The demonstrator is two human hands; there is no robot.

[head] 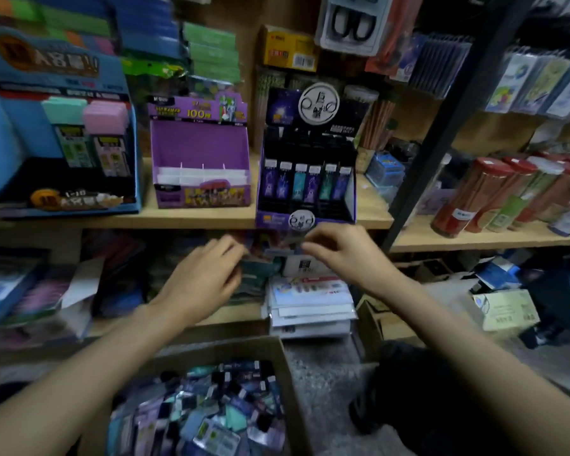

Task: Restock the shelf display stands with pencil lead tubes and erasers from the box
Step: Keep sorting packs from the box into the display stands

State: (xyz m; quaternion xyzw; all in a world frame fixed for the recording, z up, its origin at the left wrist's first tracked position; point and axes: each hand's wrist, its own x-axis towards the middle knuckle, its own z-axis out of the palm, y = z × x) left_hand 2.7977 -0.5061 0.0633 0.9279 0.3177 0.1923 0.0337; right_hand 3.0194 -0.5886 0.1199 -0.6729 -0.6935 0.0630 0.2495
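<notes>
Left hand (208, 274) and right hand (339, 255) are up close together at the near edge of the shelf (195, 217), just below the dark stand (349, 192) with its row of lead tubes (305, 182). Right fingers are curled and pinch a small blurred tube (288, 240); left fingers are curled beside teal packs, too blurred to tell if they hold anything. Near, the cardboard box (211, 348) holds loose tubes and erasers; a purple stand (199, 149) and a blue eraser stand (14, 153) sit further left.

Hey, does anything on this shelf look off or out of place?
The middle purple display stand is empty, only white dividers showing, while the blue stand on its left and the dark stand on its right hold stock.
</notes>
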